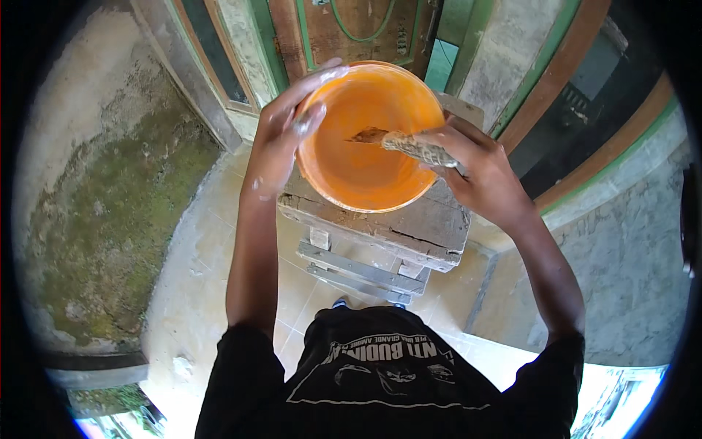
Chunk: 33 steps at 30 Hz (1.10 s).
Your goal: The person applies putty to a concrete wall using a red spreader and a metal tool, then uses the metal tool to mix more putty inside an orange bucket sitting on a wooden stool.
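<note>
An orange bucket (369,183) is held with its mouth facing me, above a worn wooden bench. Pale smears mark its inner wall. At its left side, my left hand (281,135) grips the rim, thumb inside and fingers along the outside; whitish residue coats the fingertips and wrist. My right hand (479,161), at the right rim, is closed around the caked, greyish handle of a short brush-like tool (420,151). The tool's brown, ragged end points left into the bucket. Whether that end touches the inside cannot be told.
The wooden bench (431,227) has a cracked, rough top and stands on a tiled floor (219,256). A mossy, stained wall (110,212) rises at the left. Ahead is a brown door (351,40) with green trim; wood-framed windows (592,102) flank the right.
</note>
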Motion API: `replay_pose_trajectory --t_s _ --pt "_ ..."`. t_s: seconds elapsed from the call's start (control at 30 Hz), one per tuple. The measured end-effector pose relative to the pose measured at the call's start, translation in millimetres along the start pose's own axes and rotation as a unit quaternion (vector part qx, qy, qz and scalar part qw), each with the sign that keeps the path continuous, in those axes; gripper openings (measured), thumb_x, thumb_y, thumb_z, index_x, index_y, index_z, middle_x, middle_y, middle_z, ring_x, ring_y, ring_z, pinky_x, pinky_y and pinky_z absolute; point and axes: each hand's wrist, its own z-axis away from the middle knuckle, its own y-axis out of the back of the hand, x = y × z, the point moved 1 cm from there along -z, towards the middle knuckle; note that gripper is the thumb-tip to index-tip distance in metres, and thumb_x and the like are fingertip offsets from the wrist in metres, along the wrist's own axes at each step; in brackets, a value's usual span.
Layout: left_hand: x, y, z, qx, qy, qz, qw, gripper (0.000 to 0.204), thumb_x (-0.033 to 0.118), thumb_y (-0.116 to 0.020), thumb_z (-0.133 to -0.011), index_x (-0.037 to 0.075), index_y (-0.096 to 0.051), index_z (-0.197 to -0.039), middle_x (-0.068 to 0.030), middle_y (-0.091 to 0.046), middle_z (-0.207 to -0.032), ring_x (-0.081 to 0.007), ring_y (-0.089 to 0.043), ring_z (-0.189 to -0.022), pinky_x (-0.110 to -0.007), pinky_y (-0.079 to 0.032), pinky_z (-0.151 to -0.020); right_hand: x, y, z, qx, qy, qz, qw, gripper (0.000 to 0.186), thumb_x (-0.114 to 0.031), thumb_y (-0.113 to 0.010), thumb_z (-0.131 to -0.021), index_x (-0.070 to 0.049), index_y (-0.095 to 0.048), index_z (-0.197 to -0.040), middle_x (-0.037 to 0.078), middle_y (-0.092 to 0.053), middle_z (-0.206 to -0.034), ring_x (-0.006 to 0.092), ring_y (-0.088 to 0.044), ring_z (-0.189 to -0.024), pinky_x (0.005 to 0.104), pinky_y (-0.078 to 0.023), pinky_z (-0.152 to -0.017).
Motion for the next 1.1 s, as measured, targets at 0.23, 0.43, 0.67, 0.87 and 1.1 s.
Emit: replay_pose_trajectory --t_s 0.23,0.43,0.67,0.87,1.1 --pt "7 -14 -10 -0.091 0.006 -0.057 0.994 0.048 0.025 -0.051 -0.09 -0.006 -0.05 -0.126 -0.0156 -0.052 -0.132 -0.0226 -0.051 -0.12 -0.036 -0.037 -0.103 10 0 11 -0.037 0.007 -0.035 0.999 0.047 0.004 -0.064 -0.073 -0.01 -0.056 -0.117 0.016 -0.055 -0.111 0.033 -0.058 -0.102 0.0396 -0.051 -0.086" --pt "13 -33 -7 -0.076 0.1 0.112 0.986 0.04 0.02 -0.051 -0.092 -0.003 -0.054 -0.125 -0.0129 -0.055 -0.128 -0.0206 -0.051 -0.119 -0.033 -0.036 -0.104 -3 12 12 0.043 0.093 0.131 0.986 0.039 0.002 -0.072 -0.064 -0.006 -0.062 -0.101 0.01 -0.058 -0.086 0.0258 -0.061 -0.074 0.0353 -0.052 -0.062" --pt "10 -38 -8 -0.087 0.142 0.045 0.985 0.04 0.019 -0.048 -0.091 -0.001 -0.054 -0.125 -0.0127 -0.058 -0.124 -0.0202 -0.054 -0.116 -0.032 -0.039 -0.101 -8 15 31 -0.073 -0.042 0.214 0.973 0.038 -0.009 -0.071 -0.07 -0.007 -0.059 -0.106 0.009 -0.055 -0.074 0.0247 -0.058 -0.057 0.035 -0.046 -0.049" --pt "13 -34 -8 -0.06 0.121 0.053 0.989 0.038 0.017 -0.048 -0.09 -0.001 -0.055 -0.123 -0.013 -0.06 -0.12 -0.0191 -0.056 -0.113 -0.032 -0.042 -0.099 -26 32 15 -0.004 -0.002 0.264 0.964 0.032 -0.01 -0.068 -0.075 -0.006 -0.057 -0.104 0.009 -0.056 -0.071 0.0253 -0.058 -0.055 0.0362 -0.046 -0.049" --pt "18 -26 9 -0.072 0.098 0.062 0.991 0.04 0.022 -0.051 -0.089 -0.004 -0.057 -0.119 -0.0138 -0.059 -0.121 -0.0206 -0.053 -0.116 -0.032 -0.035 -0.102 -57 3 16 -0.038 0.013 0.223 0.974 0.02 -0.01 -0.058 -0.08 -0.006 -0.054 -0.099 0.004 -0.053 -0.054 0.0123 -0.055 -0.039 0.0274 -0.042 -0.035"
